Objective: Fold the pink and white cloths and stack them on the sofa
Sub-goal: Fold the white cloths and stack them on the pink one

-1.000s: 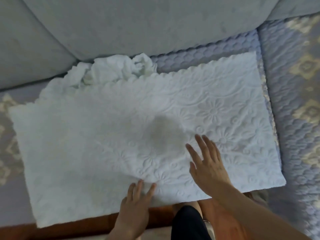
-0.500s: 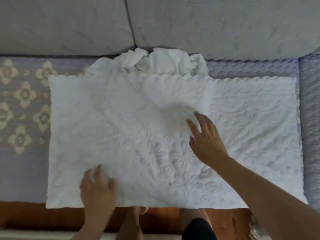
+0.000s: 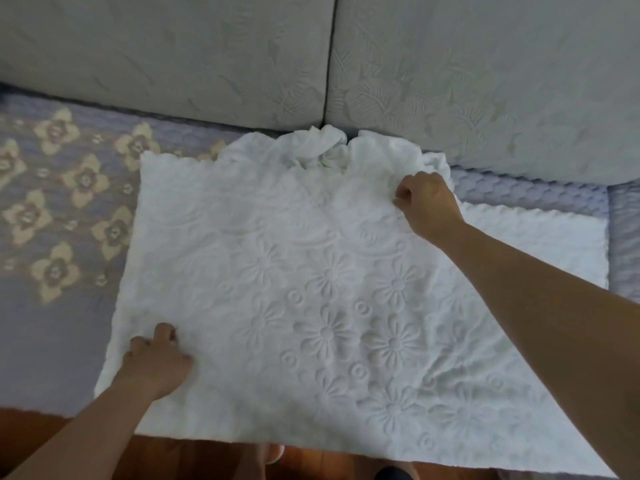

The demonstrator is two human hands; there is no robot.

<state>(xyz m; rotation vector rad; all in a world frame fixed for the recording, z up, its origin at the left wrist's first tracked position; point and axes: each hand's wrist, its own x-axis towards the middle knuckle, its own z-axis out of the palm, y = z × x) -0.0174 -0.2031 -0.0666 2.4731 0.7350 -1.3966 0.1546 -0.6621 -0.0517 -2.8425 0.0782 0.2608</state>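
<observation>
A white cloth embossed with flowers is spread flat over the sofa seat, its near edge overhanging the seat's front and its far scalloped edge close to the back cushions. The left hand is closed on the cloth's near-left corner area, fabric pinched under curled fingers; the right hand is clenched on the cloth's far edge. A second, crumpled white cloth is bunched just behind the far edge, against the cushions.
</observation>
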